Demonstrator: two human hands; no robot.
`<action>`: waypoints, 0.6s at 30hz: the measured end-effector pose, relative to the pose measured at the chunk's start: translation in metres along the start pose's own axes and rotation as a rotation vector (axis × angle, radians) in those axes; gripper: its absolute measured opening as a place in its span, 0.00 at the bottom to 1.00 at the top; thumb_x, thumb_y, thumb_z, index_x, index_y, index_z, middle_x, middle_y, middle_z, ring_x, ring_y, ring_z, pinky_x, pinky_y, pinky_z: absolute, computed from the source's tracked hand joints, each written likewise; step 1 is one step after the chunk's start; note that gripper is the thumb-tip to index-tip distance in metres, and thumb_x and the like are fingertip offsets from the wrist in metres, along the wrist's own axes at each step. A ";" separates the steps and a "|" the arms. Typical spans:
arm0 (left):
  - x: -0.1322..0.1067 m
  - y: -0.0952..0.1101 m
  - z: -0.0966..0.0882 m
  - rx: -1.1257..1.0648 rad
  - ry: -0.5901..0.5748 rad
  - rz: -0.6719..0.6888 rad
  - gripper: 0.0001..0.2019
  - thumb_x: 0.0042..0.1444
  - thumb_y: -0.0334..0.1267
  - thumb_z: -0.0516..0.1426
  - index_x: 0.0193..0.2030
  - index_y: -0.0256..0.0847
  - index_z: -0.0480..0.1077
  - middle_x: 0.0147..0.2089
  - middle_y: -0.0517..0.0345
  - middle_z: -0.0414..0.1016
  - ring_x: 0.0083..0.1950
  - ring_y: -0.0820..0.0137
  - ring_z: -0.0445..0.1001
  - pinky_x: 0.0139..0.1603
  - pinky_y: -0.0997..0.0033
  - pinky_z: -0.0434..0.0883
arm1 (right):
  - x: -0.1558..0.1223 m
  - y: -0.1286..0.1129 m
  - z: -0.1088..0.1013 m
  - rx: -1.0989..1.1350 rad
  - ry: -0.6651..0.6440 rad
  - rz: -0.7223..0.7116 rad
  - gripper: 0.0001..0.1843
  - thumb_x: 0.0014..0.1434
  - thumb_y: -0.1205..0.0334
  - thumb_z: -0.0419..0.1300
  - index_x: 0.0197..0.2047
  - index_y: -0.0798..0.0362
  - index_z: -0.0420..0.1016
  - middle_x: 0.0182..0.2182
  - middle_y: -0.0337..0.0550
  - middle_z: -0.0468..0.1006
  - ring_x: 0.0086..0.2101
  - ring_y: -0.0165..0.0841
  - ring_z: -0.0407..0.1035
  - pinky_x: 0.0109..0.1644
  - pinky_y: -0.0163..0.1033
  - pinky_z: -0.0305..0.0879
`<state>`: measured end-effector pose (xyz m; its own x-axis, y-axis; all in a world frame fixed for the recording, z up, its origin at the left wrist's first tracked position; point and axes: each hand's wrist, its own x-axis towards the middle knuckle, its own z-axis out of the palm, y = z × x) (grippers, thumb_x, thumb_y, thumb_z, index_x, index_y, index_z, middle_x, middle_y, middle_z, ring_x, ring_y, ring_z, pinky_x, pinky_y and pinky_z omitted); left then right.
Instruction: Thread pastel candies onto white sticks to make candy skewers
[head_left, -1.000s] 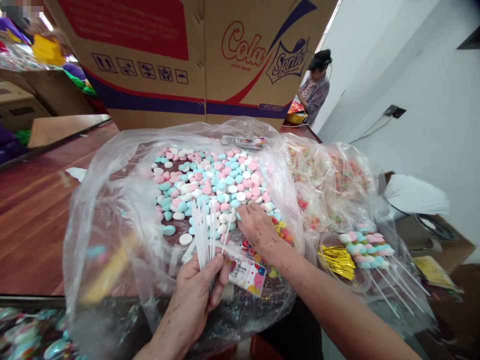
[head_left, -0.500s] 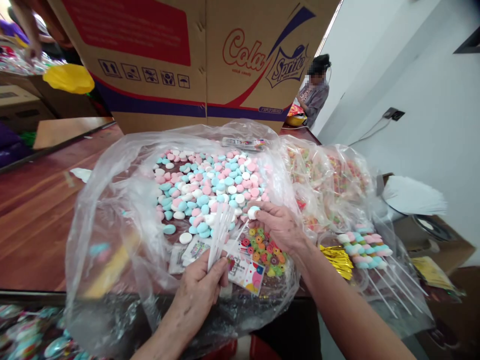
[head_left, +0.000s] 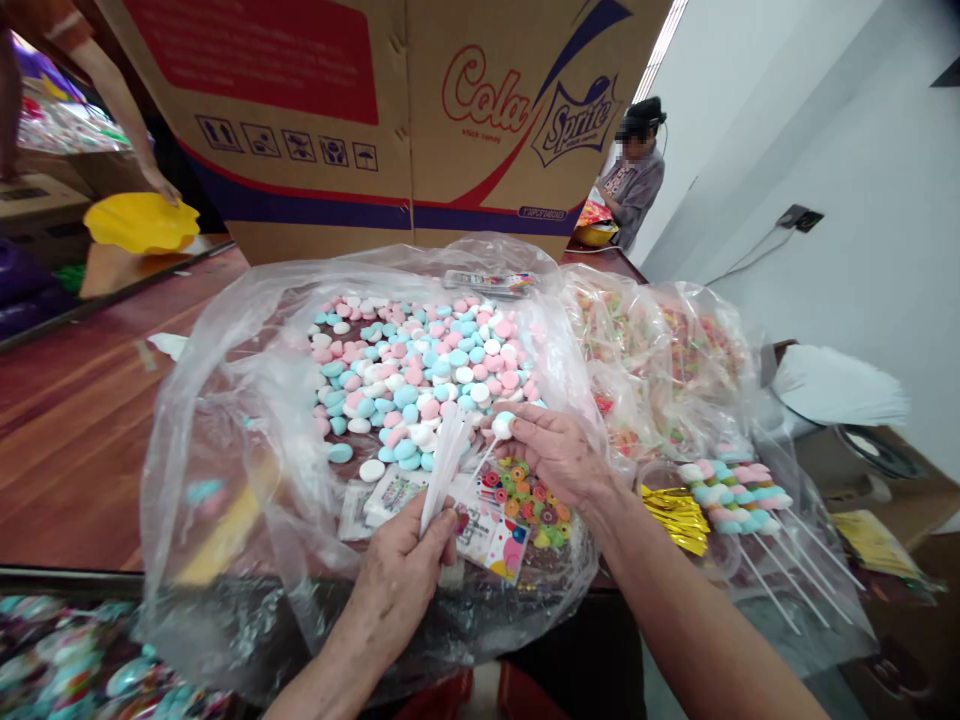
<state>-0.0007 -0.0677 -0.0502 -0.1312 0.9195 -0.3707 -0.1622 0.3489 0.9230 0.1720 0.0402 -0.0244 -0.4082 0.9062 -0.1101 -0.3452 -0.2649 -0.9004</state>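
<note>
My left hand is closed round a bundle of white plastic sticks that fan up over a clear plastic bag. Several pink, blue and white marshmallow candies fill that bag. My right hand pinches one white candy, which sits on the tip of a stick from the bundle. Under my right hand lie small ring-shaped colourful candies and printed paper cards.
A big Cola Sprite cardboard box stands behind the bag. Right of it are more candy bags, finished marshmallow sticks and gold twist ties. A person stands far back; another person's hand holds a yellow bag at the left.
My right hand picked a white candy out of the pile and lifted it onto a stick tip. The stick bundle tilted to the right. At the left, a yellow bag came down onto the table.
</note>
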 end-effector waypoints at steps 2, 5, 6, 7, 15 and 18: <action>0.001 -0.001 0.000 -0.013 0.002 0.007 0.13 0.47 0.44 0.66 0.20 0.41 0.69 0.15 0.64 0.64 0.14 0.76 0.54 0.13 0.78 0.47 | 0.000 0.001 -0.001 -0.008 -0.003 -0.008 0.16 0.51 0.58 0.69 0.43 0.54 0.81 0.37 0.44 0.82 0.34 0.31 0.73 0.37 0.35 0.70; 0.002 -0.005 -0.001 -0.005 0.024 0.040 0.13 0.48 0.44 0.65 0.21 0.41 0.71 0.15 0.64 0.65 0.14 0.76 0.54 0.14 0.78 0.47 | 0.001 0.002 -0.002 -0.014 -0.018 -0.019 0.15 0.52 0.58 0.68 0.43 0.53 0.81 0.37 0.44 0.82 0.33 0.30 0.73 0.37 0.35 0.69; 0.002 -0.006 -0.001 0.005 0.030 0.050 0.13 0.48 0.44 0.65 0.21 0.41 0.71 0.15 0.64 0.65 0.14 0.76 0.54 0.14 0.78 0.47 | 0.001 0.002 -0.003 -0.015 -0.022 -0.022 0.14 0.52 0.58 0.68 0.43 0.53 0.81 0.37 0.43 0.82 0.34 0.30 0.73 0.37 0.34 0.69; 0.002 -0.007 -0.001 0.019 0.033 0.058 0.13 0.49 0.44 0.65 0.21 0.41 0.71 0.15 0.64 0.65 0.15 0.76 0.54 0.14 0.78 0.47 | 0.001 0.002 -0.003 -0.014 -0.019 -0.023 0.15 0.52 0.58 0.68 0.43 0.53 0.82 0.36 0.43 0.82 0.34 0.30 0.73 0.37 0.34 0.69; 0.002 -0.002 0.001 0.092 0.009 0.085 0.13 0.50 0.44 0.64 0.22 0.41 0.71 0.17 0.64 0.64 0.18 0.75 0.56 0.17 0.77 0.50 | 0.000 -0.001 -0.004 -0.003 0.025 -0.014 0.15 0.51 0.59 0.69 0.43 0.53 0.82 0.35 0.42 0.82 0.34 0.30 0.72 0.38 0.34 0.68; 0.002 -0.003 0.002 0.127 0.026 0.107 0.14 0.51 0.45 0.63 0.21 0.41 0.70 0.17 0.64 0.64 0.18 0.75 0.55 0.17 0.77 0.49 | 0.000 0.003 -0.007 -0.028 -0.022 -0.032 0.14 0.54 0.58 0.67 0.44 0.52 0.82 0.36 0.42 0.82 0.35 0.30 0.72 0.39 0.34 0.68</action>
<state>0.0017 -0.0666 -0.0533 -0.1666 0.9482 -0.2704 -0.0214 0.2707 0.9624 0.1765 0.0418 -0.0296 -0.4155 0.9068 -0.0719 -0.3351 -0.2260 -0.9147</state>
